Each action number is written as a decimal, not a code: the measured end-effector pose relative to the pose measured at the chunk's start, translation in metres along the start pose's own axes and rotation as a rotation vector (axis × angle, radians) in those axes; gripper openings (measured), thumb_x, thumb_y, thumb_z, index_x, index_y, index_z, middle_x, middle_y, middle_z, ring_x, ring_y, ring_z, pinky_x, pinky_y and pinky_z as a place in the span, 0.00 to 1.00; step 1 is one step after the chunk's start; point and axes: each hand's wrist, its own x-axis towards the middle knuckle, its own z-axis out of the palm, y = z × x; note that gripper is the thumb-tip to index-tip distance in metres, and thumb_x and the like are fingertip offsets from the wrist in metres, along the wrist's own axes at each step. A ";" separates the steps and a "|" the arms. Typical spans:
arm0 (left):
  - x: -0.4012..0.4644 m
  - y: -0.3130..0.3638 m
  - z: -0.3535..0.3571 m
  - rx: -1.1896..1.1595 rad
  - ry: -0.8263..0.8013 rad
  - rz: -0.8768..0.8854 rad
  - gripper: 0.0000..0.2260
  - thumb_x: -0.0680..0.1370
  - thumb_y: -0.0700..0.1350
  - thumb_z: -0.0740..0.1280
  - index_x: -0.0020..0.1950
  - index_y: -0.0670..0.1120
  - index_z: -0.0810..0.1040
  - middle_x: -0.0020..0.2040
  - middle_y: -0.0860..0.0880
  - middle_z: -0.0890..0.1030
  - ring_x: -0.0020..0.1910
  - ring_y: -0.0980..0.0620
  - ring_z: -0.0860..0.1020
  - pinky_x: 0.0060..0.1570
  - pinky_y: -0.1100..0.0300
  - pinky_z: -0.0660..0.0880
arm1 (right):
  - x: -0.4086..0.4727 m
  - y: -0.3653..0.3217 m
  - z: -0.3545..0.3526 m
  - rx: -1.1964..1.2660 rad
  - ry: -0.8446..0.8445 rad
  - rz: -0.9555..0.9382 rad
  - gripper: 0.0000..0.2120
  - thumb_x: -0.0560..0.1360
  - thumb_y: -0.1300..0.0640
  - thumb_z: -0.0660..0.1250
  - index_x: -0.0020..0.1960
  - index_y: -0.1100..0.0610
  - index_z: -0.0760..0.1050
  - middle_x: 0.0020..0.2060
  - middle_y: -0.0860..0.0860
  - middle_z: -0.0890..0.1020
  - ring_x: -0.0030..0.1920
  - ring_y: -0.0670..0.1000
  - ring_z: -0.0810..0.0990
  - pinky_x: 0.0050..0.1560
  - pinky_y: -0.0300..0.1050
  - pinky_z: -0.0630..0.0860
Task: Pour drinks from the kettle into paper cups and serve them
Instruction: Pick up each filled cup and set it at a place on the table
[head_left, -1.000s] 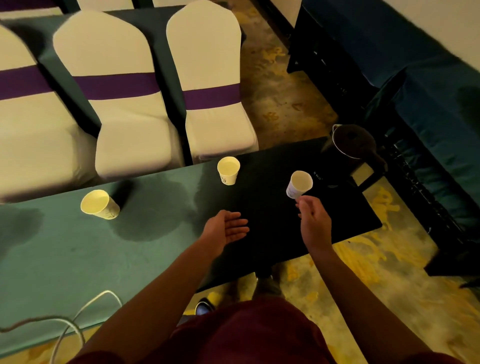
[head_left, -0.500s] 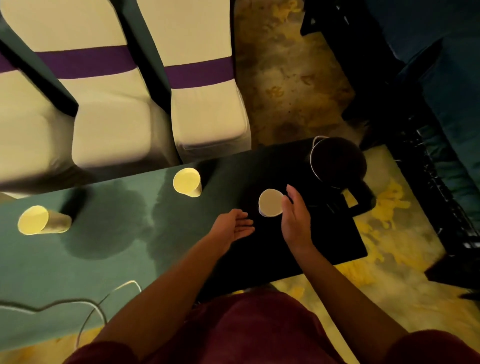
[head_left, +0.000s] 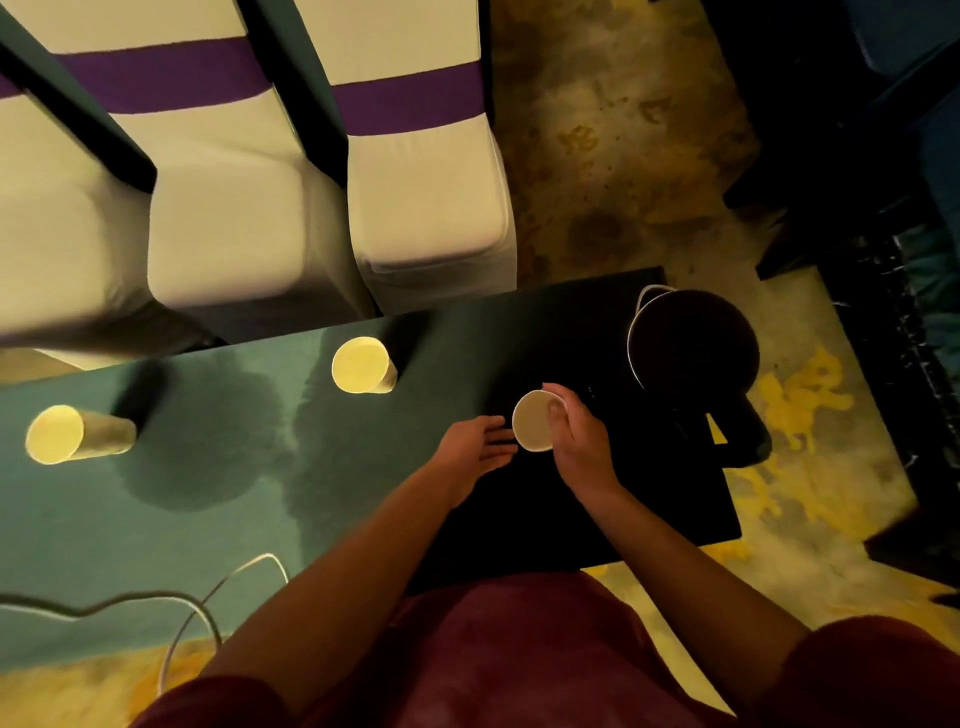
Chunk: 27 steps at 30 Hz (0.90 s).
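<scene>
**Paper cup held beside kettle at table's dark end**

Maroon clothing (head_left: 519, 660) filled the near edge of the view, with both bare forearms reaching forward over a green-covered table (head_left: 130, 519). A white cable (head_left: 223, 587) lay looped on the cloth at near left. The left hand (head_left: 475, 452) was released, palm up and fingers extended, holding nothing, its fingertips just beside the held cup. The right hand (head_left: 576, 441) grasped a paper cup (head_left: 535, 426) by its side wall, over the table's dark right end; contents could not be determined. The kettle (head_left: 693, 343), dark with its lid closed, stood just beyond and to the right of that cup. Two further paper cups stood upright on the cloth: a middle cup (head_left: 362, 365) and a left cup (head_left: 65, 434), well apart. Beyond the table stood white-covered chairs (head_left: 415, 197) with purple bands, over patterned carpet (head_left: 613, 145).
</scene>
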 end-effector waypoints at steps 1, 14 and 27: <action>0.001 0.000 0.000 -0.002 0.002 -0.002 0.19 0.83 0.42 0.54 0.71 0.37 0.70 0.61 0.37 0.79 0.48 0.44 0.80 0.54 0.55 0.76 | 0.001 0.000 -0.001 0.011 -0.004 0.007 0.20 0.83 0.47 0.54 0.71 0.52 0.73 0.62 0.52 0.80 0.61 0.52 0.78 0.55 0.43 0.74; -0.006 0.010 0.036 -0.308 -0.005 -0.009 0.08 0.78 0.43 0.69 0.54 0.40 0.81 0.48 0.41 0.84 0.46 0.44 0.83 0.39 0.54 0.81 | -0.011 -0.028 -0.013 0.107 0.022 -0.022 0.12 0.85 0.51 0.57 0.63 0.48 0.78 0.51 0.41 0.81 0.52 0.42 0.80 0.57 0.43 0.78; -0.046 0.005 0.014 -0.474 -0.162 0.114 0.07 0.81 0.40 0.60 0.47 0.42 0.77 0.36 0.45 0.83 0.33 0.49 0.83 0.32 0.59 0.80 | -0.046 -0.071 -0.007 0.332 -0.008 -0.265 0.15 0.82 0.60 0.58 0.60 0.56 0.82 0.55 0.47 0.85 0.57 0.44 0.83 0.57 0.38 0.78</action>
